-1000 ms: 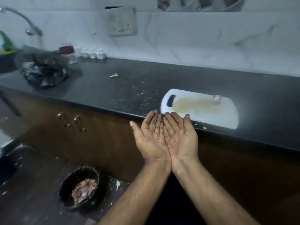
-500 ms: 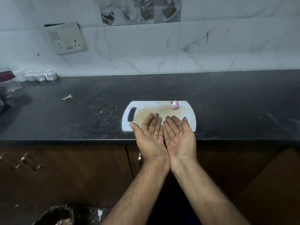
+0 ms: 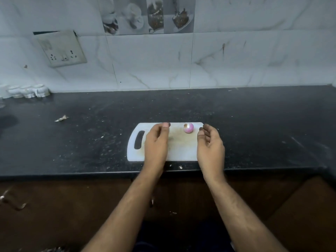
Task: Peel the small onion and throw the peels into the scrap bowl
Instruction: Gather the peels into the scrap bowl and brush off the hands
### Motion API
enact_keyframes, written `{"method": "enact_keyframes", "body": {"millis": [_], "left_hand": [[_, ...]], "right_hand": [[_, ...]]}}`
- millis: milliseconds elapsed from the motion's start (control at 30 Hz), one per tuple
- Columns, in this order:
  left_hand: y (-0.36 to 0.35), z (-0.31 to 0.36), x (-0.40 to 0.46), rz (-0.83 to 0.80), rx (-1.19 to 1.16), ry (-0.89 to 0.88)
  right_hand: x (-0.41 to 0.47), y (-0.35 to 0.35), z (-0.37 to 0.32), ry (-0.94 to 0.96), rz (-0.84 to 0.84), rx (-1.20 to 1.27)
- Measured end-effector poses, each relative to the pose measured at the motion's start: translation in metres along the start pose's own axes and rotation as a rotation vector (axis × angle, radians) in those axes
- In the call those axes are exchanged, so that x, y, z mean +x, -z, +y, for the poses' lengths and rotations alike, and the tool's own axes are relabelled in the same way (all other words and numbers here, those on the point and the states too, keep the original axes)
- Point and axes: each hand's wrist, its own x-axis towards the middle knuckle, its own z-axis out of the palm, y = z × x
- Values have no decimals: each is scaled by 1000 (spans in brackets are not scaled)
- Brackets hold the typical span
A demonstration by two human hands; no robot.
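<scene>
A small round pink-purple peeled onion point(image 3: 188, 128) sits on the far part of a white plastic cutting board with a handle slot point(image 3: 138, 142), which lies flat on a black speckled stone countertop point(image 3: 72, 139). The board's middle is stained yellowish-brown.

The left hand point(image 3: 156, 142) hangs over the left half of the board, back of the hand up, fingers loosely curled and holding nothing. Its fingertips point toward the far edge of the board, and the onion lies to their right, apart from them.

The right hand point(image 3: 210, 144) is over the board's right end, also relaxed and empty, with thumb and fingers slightly bent toward each other. The onion lies just beside its fingertips, a little to their left and further back, with a narrow gap between. So the onion rests between the two hands, nearer the right one, gripped by neither.

A pale scrap of peel point(image 3: 61, 118) lies well to the left on the countertop, and small white flecks point(image 3: 180, 167) sit near the counter's front edge. Small white jars point(image 3: 29, 91) stand at the far left against the marbled wall tiles, below a switch-and-socket plate point(image 3: 61, 49).
</scene>
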Motion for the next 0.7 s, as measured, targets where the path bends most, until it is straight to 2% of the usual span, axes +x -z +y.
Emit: {"method": "enact_keyframes", "body": {"millis": [100, 133, 200, 233, 300, 400, 433, 467, 500, 533, 567, 600, 700], "left_hand": [[11, -18, 9, -157, 597, -222], [14, -22, 9, -213, 709, -226], [17, -27, 5, -283, 768, -155], [18, -29, 3, -302, 758, -141], [18, -27, -1, -307, 684, -122], [19, -25, -3, -269, 492, -46], [20, -27, -3, -258, 433, -51], [21, -30, -4, -242, 371, -65], [23, -33, -3, -211, 321, -77], [24, -35, -3, -178, 285, -78], [24, -37, -2, -149, 254, -71], [25, -37, -1, -132, 211, -59], [28, -37, 4, -112, -4, -25]], "right_hand": [[7, -1, 13, 200, -51, -377], [10, -4, 17, 198, -113, -523], [11, -11, 22, 160, -253, -831], [10, -14, 25, 164, -309, -948], [0, -18, 22, 227, -431, -984], [-12, -23, 11, 308, -686, -671], [-15, -23, 6, 261, -699, -506], [-13, -23, 5, 199, -610, -374], [-9, -24, 6, 177, -444, -324], [-4, -24, 8, 193, -285, -399], [2, -24, 10, 220, -201, -531], [4, -25, 12, 239, -213, -657], [-1, -39, 16, 351, -542, -931]]}}
